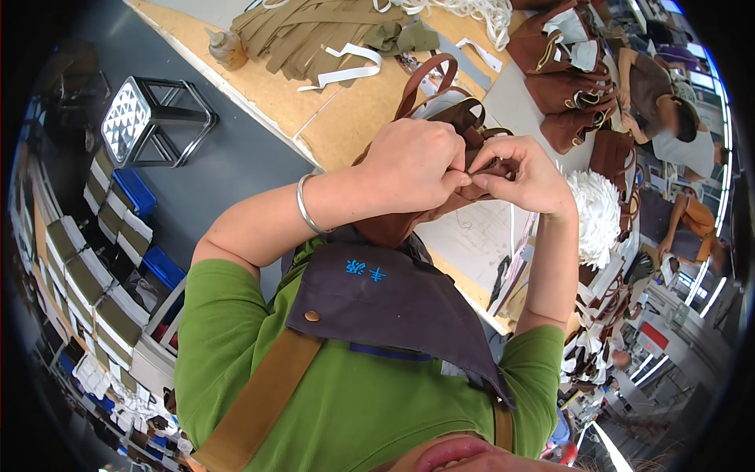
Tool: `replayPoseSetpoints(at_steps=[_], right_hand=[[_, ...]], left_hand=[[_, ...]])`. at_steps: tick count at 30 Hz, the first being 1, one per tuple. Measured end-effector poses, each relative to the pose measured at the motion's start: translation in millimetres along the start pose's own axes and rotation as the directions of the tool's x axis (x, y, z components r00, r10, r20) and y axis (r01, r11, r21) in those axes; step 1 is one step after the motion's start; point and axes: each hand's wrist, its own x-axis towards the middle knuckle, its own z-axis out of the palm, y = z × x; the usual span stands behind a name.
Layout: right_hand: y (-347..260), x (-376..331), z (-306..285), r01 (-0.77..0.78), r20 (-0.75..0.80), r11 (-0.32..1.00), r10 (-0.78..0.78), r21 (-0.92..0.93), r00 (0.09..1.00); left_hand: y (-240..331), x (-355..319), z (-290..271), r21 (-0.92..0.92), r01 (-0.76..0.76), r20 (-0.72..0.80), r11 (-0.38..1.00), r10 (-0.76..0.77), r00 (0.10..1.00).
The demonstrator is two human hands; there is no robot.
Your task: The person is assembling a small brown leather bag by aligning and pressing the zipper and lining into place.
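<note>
A brown handbag (384, 228) stands at the table's edge, close against my apron. Over its open top my left hand (415, 164) is closed, thumb and forefinger pinched together. My right hand (521, 171) meets it there, also in a pinch, its other fingers curled. The fingertips of both hands come together at the bag's mouth on a small dark piece too tiny to name. One looped handle (425, 85) rises beyond my left hand. The hands cover much of the bag's opening, where a pale lining shows.
Flat olive strips (303, 35) and a white strap (346, 69) lie on the tan table (334, 118), near a small bottle (226, 49). More brown bags (570, 86) and a white bundle (594, 216) are at the right. A stool (153, 122) stands left. Other people work at far right.
</note>
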Motion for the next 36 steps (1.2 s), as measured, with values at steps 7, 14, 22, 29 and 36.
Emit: replayPoseSetpoints(at_steps=[7, 14, 22, 29, 36], right_hand=[[0.7, 0.6, 4.1, 0.017, -0.026, 1.0, -0.017, 0.013, 1.0], [0.1, 6.4, 3.1, 0.088, -0.014, 0.994, -0.09, -0.067, 0.996], [-6.0, 11.2, -1.2, 0.001, 0.002, 0.985, -0.001, -0.174, 1.0], [-26.1, 10.3, -9.9, 0.014, 0.039, 0.982, -0.007, -0.191, 0.999], [-12.4, 13.9, -8.3, -0.057, 0.085, 0.99, 0.069, -0.127, 0.994]], left_hand=[[-4.9, 3.8, -17.5, -0.071, -0.072, 0.125, 0.995, 0.081, 0.989], [-6.2, -0.6, -20.9, -0.102, -0.125, 0.074, 0.987, 0.133, 0.988], [-9.1, -1.0, -15.5, -0.017, -0.184, 0.013, 0.983, 0.184, 0.983], [-4.1, 3.9, -27.0, -0.194, -0.136, 0.018, 0.971, 0.143, 0.99], [-14.7, 5.5, -25.1, -0.111, -0.204, 0.042, 0.973, 0.209, 0.977]])
